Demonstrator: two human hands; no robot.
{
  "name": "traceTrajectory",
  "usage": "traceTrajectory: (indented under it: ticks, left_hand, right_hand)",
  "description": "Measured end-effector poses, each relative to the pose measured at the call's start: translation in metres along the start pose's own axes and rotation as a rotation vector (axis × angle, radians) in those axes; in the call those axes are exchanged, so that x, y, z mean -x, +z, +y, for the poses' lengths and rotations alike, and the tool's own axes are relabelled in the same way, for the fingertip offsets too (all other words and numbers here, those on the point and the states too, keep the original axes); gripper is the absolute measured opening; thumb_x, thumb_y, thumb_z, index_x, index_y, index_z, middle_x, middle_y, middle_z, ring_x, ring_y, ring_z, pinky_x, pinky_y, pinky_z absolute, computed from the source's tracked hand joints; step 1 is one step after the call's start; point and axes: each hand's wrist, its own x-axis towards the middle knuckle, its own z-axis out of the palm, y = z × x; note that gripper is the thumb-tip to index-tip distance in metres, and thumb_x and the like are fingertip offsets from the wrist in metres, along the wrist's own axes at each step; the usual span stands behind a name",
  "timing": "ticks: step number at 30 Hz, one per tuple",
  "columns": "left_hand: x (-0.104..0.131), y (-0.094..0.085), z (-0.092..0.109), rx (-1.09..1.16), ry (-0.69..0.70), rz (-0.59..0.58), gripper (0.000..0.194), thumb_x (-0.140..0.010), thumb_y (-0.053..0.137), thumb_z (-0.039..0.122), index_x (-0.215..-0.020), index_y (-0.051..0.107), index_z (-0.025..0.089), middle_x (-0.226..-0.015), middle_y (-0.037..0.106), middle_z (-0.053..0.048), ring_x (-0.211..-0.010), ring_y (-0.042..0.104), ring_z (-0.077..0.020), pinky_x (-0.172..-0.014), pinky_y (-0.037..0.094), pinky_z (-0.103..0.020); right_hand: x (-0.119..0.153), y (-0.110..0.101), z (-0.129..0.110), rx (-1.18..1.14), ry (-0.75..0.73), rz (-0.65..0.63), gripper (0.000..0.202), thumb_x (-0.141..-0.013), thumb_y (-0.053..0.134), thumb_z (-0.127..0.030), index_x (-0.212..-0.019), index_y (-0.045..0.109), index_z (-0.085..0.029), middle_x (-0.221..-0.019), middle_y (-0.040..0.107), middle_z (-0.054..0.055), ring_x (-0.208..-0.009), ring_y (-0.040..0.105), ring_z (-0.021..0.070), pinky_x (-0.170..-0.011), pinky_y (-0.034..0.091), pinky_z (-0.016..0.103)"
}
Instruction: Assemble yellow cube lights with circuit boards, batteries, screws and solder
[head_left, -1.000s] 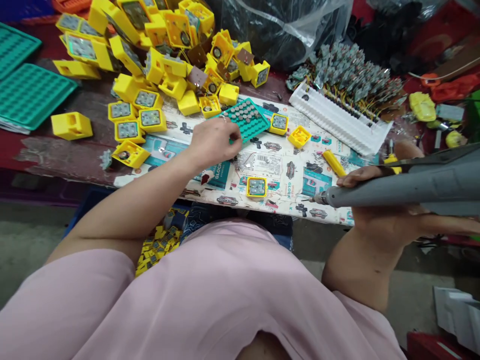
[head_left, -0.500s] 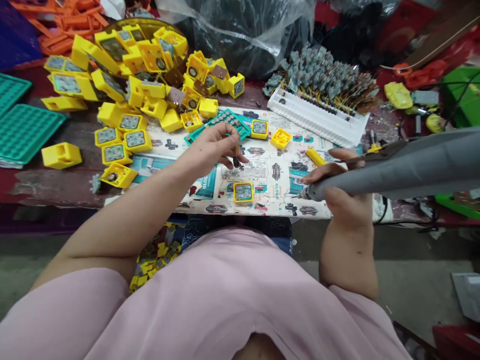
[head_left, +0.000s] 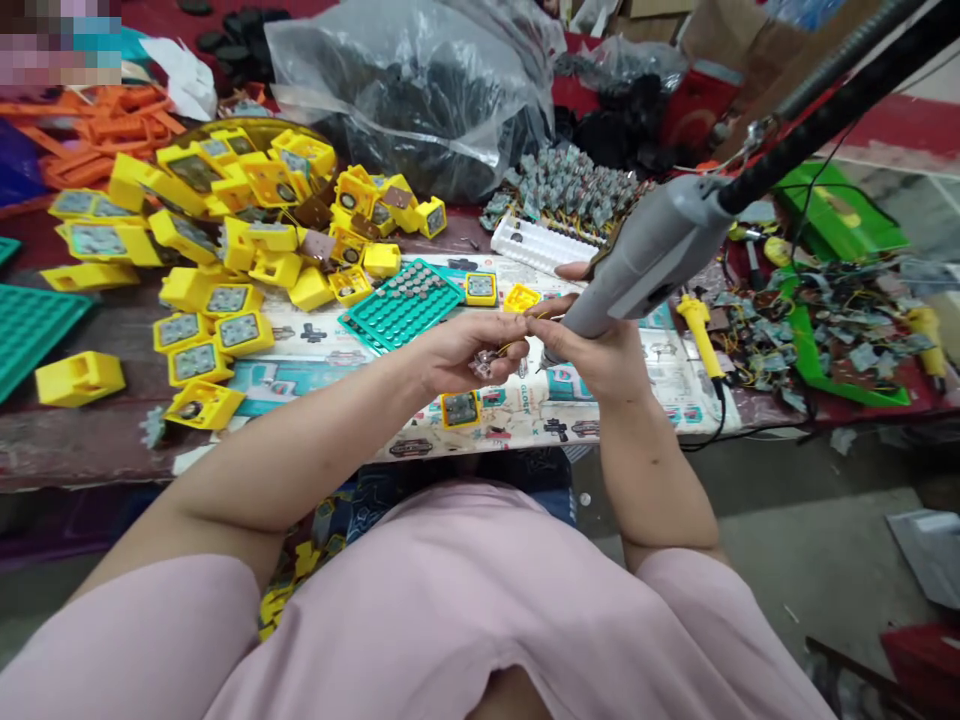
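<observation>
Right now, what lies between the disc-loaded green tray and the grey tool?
In the head view, rightward from the green tray: a grey-filled yellow housing, a second yellow housing, then fingers of the right hand, which holds the grey tool.

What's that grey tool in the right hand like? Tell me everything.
The grey tool has a long, rounded body that looks like plastic, with a dark patch on its side. It slants, narrow end down and to the picture's left, held in the right hand. A thick black cable leaves its upper end, where a metal fitting shows. Whether its tip touches anything is unclear.
</observation>
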Motion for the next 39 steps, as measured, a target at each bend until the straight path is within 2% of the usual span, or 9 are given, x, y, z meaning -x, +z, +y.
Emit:
traceTrajectory:
  ticks: [6,9,12,16,19,24,29,35,39]
  left_hand:
    - [-0.002,-0.006,-0.002,0.034,-0.016,-0.017,0.008,-0.085,0.058,0.014,-0.077,0.055,0.015,-0.055,0.060,0.001,-0.037,0.049,-0.0073,-0.034,0.032,-0.012]
    - [0.001,-0.011,-0.004,0.017,-0.052,-0.051,0.009,-0.085,0.060,0.022,-0.083,0.059,0.013,-0.068,0.067,-0.004,-0.050,0.061,-0.0112,-0.033,0.029,-0.012]
    - [0.007,-0.015,-0.008,-0.075,-0.037,-0.079,0.023,-0.084,0.067,0.034,-0.089,0.064,0.012,-0.081,0.070,-0.006,-0.065,0.069,-0.0152,-0.033,0.031,-0.013]
    - [0.014,-0.016,-0.014,-0.260,0.072,-0.069,0.028,-0.082,0.075,0.037,-0.086,0.065,0.012,-0.067,0.063,0.000,-0.048,0.057,-0.0071,-0.034,0.028,-0.012]
    - [0.018,-0.017,-0.016,-0.265,0.135,-0.083,0.028,-0.082,0.077,0.033,-0.094,0.065,0.012,-0.068,0.062,0.001,-0.046,0.050,-0.0043,-0.035,0.029,-0.012]
    - [0.026,-0.024,-0.016,-0.230,0.147,-0.120,0.035,-0.081,0.077,0.028,-0.109,0.063,0.012,-0.073,0.064,0.000,-0.042,0.045,-0.0032,-0.033,0.026,-0.014]
    - [0.029,-0.037,-0.023,-0.196,0.122,-0.115,0.022,-0.085,0.071,0.026,-0.098,0.067,0.008,-0.055,0.053,0.003,-0.035,0.035,-0.0026,-0.032,0.021,-0.014]
    - [0.023,-0.035,-0.026,-0.064,0.130,0.067,0.024,-0.088,0.064,0.014,-0.111,0.063,0.009,-0.064,0.059,0.001,-0.047,0.052,-0.0081,-0.039,0.040,-0.015]
    - [0.017,-0.020,-0.024,-0.059,0.068,0.117,0.029,-0.099,0.050,0.035,-0.105,0.064,0.010,-0.063,0.057,0.000,-0.042,0.047,-0.0077,-0.033,0.032,-0.014]
  right_hand:
    - [-0.004,0.004,-0.013,0.016,0.054,-0.013,0.052,-0.068,0.084,-0.042,-0.107,0.055,-0.024,-0.071,0.069,-0.006,-0.065,0.065,0.0128,-0.066,0.055,0.030]
    - [-0.006,0.006,-0.015,0.063,0.031,0.045,0.046,-0.070,0.082,-0.041,-0.104,0.057,-0.025,-0.067,0.066,-0.008,-0.059,0.062,0.0110,-0.059,0.052,0.027]
    - [-0.007,0.007,-0.013,0.133,0.005,0.069,0.045,-0.070,0.081,-0.037,-0.106,0.057,-0.026,-0.067,0.065,-0.009,-0.059,0.061,0.0107,-0.059,0.051,0.027]
    - [-0.008,0.008,-0.008,0.198,-0.055,0.126,0.044,-0.072,0.080,-0.037,-0.108,0.056,-0.027,-0.065,0.063,-0.009,-0.056,0.057,0.0096,-0.056,0.049,0.026]
    - [-0.007,0.009,-0.005,0.211,-0.088,0.182,0.045,-0.073,0.078,-0.039,-0.111,0.056,-0.028,-0.067,0.063,-0.009,-0.055,0.055,0.0095,-0.053,0.047,0.026]
    - [-0.005,0.010,-0.004,0.211,-0.106,0.231,0.048,-0.074,0.077,-0.043,-0.115,0.056,-0.030,-0.068,0.063,-0.008,-0.057,0.058,0.0107,-0.055,0.051,0.028]
    - [-0.005,0.003,-0.005,0.193,-0.129,0.300,0.052,-0.073,0.078,-0.045,-0.119,0.056,-0.033,-0.068,0.062,-0.009,-0.056,0.058,0.0105,-0.057,0.053,0.029]
    - [-0.002,0.001,-0.009,0.205,-0.118,0.228,0.049,-0.076,0.077,-0.039,-0.119,0.055,-0.031,-0.070,0.064,-0.008,-0.060,0.060,0.0104,-0.061,0.054,0.029]
    - [-0.001,0.004,-0.011,0.137,-0.111,0.219,0.048,-0.073,0.081,-0.035,-0.114,0.057,-0.030,-0.068,0.064,-0.009,-0.057,0.059,0.0088,-0.058,0.051,0.026]
